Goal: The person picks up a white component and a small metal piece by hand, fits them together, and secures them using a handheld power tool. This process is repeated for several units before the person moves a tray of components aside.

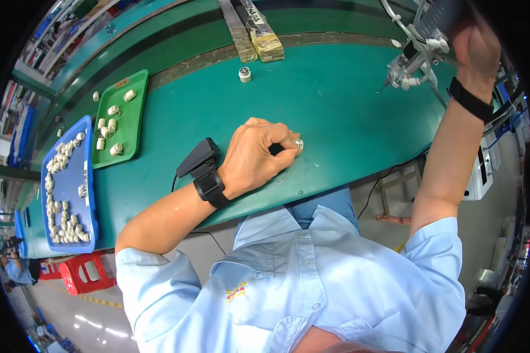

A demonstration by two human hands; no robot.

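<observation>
My left hand [258, 150] is over the green bench, thumb and forefinger pinched on a small round white part [298, 143] with a shiny metal face. The fingers cover most of the part. At the upper right, my raised right hand [477, 50] is closed around the dark upper body of a tool [439, 23]. Below that body are a metal head [401, 73] with white fittings and a thin pointed tip, and pale hoses run beside it. The right fingers are partly hidden. One white capped cylinder [245, 75] stands upright on the bench, beyond my left hand.
To the left lie a blue tray [89, 176] with many white cylindrical parts and a green tray [141, 88] with several more. Two long wrapped bars [259, 41] rest at the bench's far edge. A red stool [85, 275] is on the floor; a black cable [388, 170] hangs near the bench edge.
</observation>
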